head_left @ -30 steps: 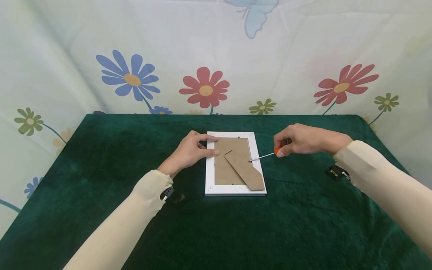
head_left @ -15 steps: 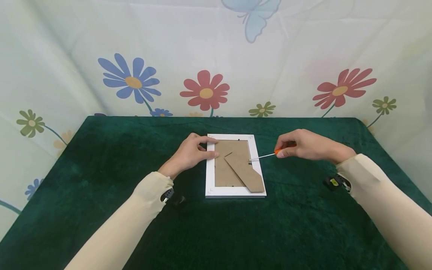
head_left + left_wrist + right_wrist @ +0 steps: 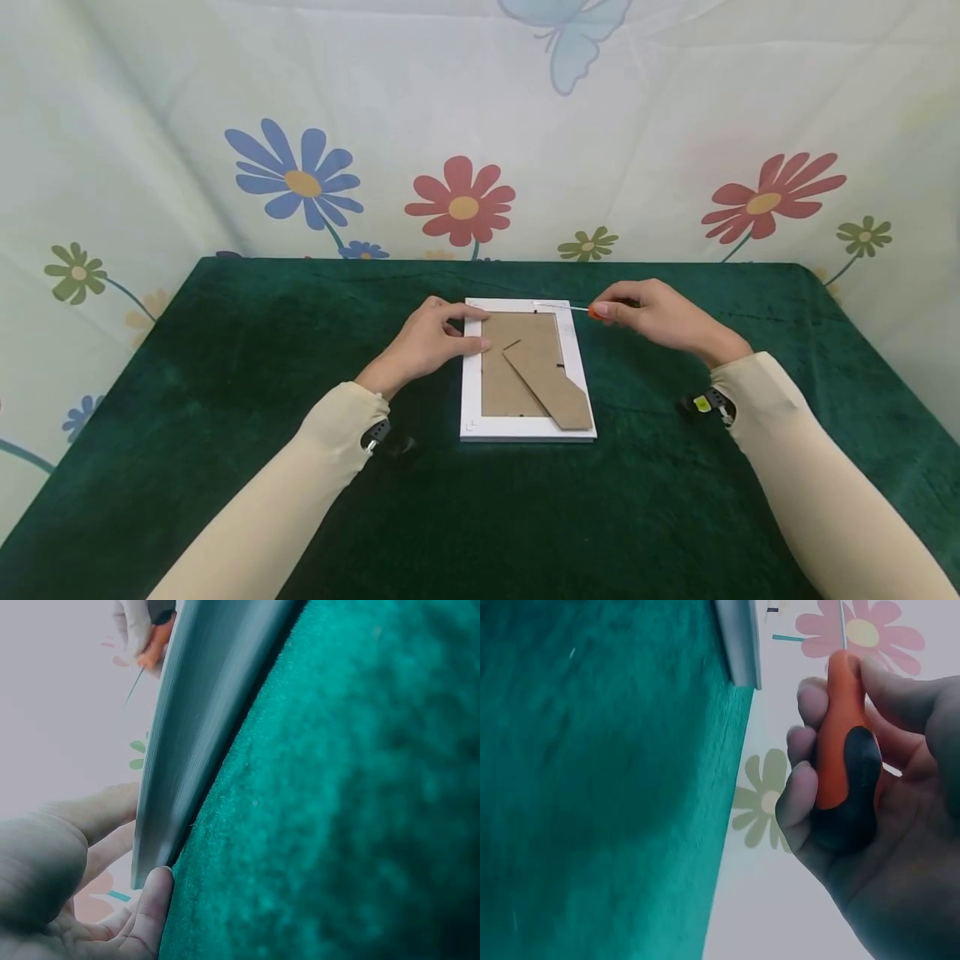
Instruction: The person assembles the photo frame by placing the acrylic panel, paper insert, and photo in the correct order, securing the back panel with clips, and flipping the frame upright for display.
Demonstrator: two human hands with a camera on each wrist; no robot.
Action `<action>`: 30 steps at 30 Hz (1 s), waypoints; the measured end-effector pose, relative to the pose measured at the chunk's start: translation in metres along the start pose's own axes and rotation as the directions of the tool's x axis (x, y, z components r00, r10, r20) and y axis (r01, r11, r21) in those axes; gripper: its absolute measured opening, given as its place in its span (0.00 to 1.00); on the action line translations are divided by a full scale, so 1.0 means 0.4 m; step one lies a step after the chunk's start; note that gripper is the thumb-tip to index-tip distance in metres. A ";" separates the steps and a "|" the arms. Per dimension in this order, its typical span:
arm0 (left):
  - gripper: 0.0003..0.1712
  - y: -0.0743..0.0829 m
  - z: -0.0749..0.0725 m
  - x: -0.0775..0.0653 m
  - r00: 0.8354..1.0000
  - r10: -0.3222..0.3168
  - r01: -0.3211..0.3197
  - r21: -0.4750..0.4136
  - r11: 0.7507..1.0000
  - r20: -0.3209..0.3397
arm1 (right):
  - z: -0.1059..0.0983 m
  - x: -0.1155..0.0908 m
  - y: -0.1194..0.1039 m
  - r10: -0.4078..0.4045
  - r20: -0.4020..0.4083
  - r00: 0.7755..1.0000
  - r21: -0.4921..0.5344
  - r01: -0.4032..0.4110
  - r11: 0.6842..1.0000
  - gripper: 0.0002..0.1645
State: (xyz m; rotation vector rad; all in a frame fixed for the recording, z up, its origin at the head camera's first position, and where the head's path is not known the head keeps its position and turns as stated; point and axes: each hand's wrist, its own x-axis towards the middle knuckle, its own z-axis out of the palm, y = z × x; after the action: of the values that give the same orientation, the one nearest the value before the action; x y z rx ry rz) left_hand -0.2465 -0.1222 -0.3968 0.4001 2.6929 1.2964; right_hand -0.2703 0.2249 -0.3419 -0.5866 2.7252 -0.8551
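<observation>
A white picture frame (image 3: 471, 375) lies face down, its brown backing board (image 3: 498, 387) and angled easel leg (image 3: 555, 392) showing. At its upper left side, my left hand (image 3: 427, 337) holds the edge, thumb and index finger over the top face. The left wrist view shows another fingertip (image 3: 156, 896) against the frame's outer side. My right hand (image 3: 652, 315) grips a screwdriver (image 3: 844, 742) by its orange and black handle. Its thin shaft (image 3: 573, 308) crosses the frame's upper right corner, the tip close to the small dark tab (image 3: 536, 312) at the top.
Another dark tab (image 3: 560, 365) sits on the right inner edge of the frame. Dark green cloth (image 3: 465, 517) covers the table. Behind stands a pale curtain (image 3: 375, 83) printed with flowers and a butterfly.
My right hand has carried the screwdriver from the right-side tab up and left to the top tab. The right-side tab is now uncovered. My left hand keeps its place on the frame.
</observation>
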 end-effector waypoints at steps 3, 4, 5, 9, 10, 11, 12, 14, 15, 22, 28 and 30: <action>0.30 -0.002 0.000 0.002 1.000 0.000 0.000 0.002 1.000 0.001 | 0.015 0.017 0.007 -0.012 -0.027 1.000 0.024 0.013 1.000 0.19; 0.30 -0.003 0.001 0.002 1.000 0.000 0.000 0.003 1.000 0.001 | 0.019 0.022 0.009 -0.013 -0.034 0.999 0.033 0.014 0.999 0.19; 0.30 -0.003 0.001 0.003 1.000 -0.001 0.001 0.004 1.000 0.002 | 0.023 0.027 0.011 -0.015 -0.036 0.999 0.043 0.016 0.999 0.19; 0.30 0.000 0.001 0.002 1.000 -0.005 0.005 0.007 1.000 0.000 | 0.038 0.040 0.024 -0.010 -0.031 0.999 0.066 0.012 0.998 0.18; 0.30 0.001 0.001 0.001 1.000 -0.006 0.006 0.006 1.000 0.000 | 0.040 0.042 0.026 -0.003 -0.028 1.000 0.071 0.005 0.997 0.18; 0.30 0.001 0.001 0.001 1.000 -0.006 0.006 0.006 1.000 0.000 | 0.042 0.043 0.030 0.003 -0.025 1.000 0.073 -0.001 0.997 0.18; 0.30 0.001 0.001 0.002 1.000 -0.005 0.005 0.006 1.000 -0.001 | 0.044 0.043 0.033 0.007 -0.024 1.000 0.078 -0.006 0.997 0.19; 0.30 0.001 0.001 0.002 1.000 -0.004 0.004 0.005 1.000 -0.001 | 0.046 0.040 0.039 0.021 -0.022 1.000 0.091 -0.018 0.996 0.20; 0.30 0.001 0.000 0.001 1.000 -0.004 0.004 0.006 1.000 -0.001 | 0.047 0.039 0.042 0.027 -0.022 0.999 0.097 -0.025 0.995 0.20; 0.30 -0.003 -0.002 0.001 1.000 -0.003 0.003 0.012 1.000 -0.001 | 0.048 0.033 0.067 0.032 -0.022 0.999 0.121 -0.029 0.992 0.18; 0.31 -0.005 0.000 0.005 1.000 0.003 -0.003 0.012 1.000 -0.001 | 0.046 0.036 0.081 0.026 -0.020 0.999 0.114 -0.024 0.993 0.17; 0.31 -0.005 0.001 0.006 1.000 0.005 -0.005 0.011 1.000 0.001 | 0.045 0.036 0.084 0.028 -0.018 0.999 0.113 -0.026 0.993 0.17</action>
State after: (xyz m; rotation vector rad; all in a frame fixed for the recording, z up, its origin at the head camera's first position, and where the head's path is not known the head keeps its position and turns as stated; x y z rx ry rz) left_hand -0.2489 -0.1226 -0.3985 0.4090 2.7012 1.2821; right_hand -0.2877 0.2348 -0.3774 -0.5195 2.6743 -1.0059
